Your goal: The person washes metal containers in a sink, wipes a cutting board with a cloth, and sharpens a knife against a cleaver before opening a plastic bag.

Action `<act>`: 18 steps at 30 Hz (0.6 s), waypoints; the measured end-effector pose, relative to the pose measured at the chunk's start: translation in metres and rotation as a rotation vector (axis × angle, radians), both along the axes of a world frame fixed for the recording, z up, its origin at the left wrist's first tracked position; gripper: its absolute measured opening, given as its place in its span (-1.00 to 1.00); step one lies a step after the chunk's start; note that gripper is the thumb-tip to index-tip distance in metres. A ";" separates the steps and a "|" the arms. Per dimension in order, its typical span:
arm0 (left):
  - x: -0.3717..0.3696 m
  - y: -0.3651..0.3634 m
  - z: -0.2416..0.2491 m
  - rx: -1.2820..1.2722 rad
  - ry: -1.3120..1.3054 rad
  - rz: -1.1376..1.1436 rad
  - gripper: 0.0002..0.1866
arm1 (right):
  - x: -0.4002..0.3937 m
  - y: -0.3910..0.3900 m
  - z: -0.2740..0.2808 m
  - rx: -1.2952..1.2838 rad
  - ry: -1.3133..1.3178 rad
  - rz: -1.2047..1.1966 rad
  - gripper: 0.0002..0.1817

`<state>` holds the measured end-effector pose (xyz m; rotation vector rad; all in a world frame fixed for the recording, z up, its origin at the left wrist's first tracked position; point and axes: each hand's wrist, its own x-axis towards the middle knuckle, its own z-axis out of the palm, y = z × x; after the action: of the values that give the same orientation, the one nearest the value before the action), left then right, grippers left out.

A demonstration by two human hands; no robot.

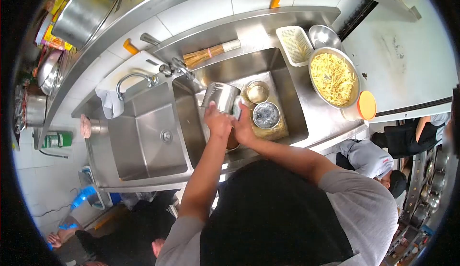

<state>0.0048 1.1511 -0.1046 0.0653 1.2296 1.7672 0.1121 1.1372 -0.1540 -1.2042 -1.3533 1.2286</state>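
Note:
Over the right-hand sink basin (297,108), my left hand (218,122) is closed on a shiny cylindrical metal pot (221,97), tilted on its side. My right hand (244,126) is closed beside the pot's open end, around a pale greenish-white pad (236,108) that looks like a sponge. Two round metal containers stand in the basin to the right of the pot: a small one (258,92) and another with sudsy water (266,116). Below my hands, a brownish round vessel (233,142) is mostly hidden by my forearms.
The faucet (182,67) and a straw brush (206,55) are behind the basin. On the right counter are a white basket (293,45), a bowl of cut fries (333,77) and an orange-lidded tub (366,105). A second basin (143,136) lies left. Other people stand nearby.

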 end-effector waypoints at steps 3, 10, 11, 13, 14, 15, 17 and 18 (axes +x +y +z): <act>0.000 -0.003 -0.016 0.037 0.085 -0.156 -0.68 | 0.016 0.021 0.061 0.556 -0.357 0.377 -0.28; -0.020 0.002 0.009 0.072 -0.129 -0.031 -0.66 | 0.000 0.045 0.088 0.502 -0.278 0.560 -0.23; -0.024 0.000 0.014 -0.032 -0.217 0.007 -0.60 | 0.008 0.046 0.082 0.602 -0.343 0.661 -0.23; -0.039 0.005 -0.020 -0.063 -0.249 0.071 -0.58 | 0.027 0.051 0.071 0.789 -0.366 0.779 -0.28; -0.046 0.006 -0.032 -0.098 -0.288 0.122 -0.56 | 0.037 0.057 0.067 0.794 -0.359 0.788 -0.28; -0.045 0.004 -0.025 -0.102 -0.257 0.158 -0.54 | 0.046 0.066 0.065 0.808 -0.390 0.706 -0.30; -0.049 0.000 -0.013 -0.091 -0.277 0.152 -0.54 | 0.043 0.083 0.068 0.824 -0.423 0.625 -0.31; -0.048 -0.001 -0.011 -0.085 -0.299 0.138 -0.53 | 0.038 0.092 0.075 0.735 -0.359 0.474 -0.32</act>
<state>-0.0436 1.1501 -0.1157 -0.3286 1.1091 1.7639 0.1497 1.2290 -0.0789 -0.5991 -2.1949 0.6916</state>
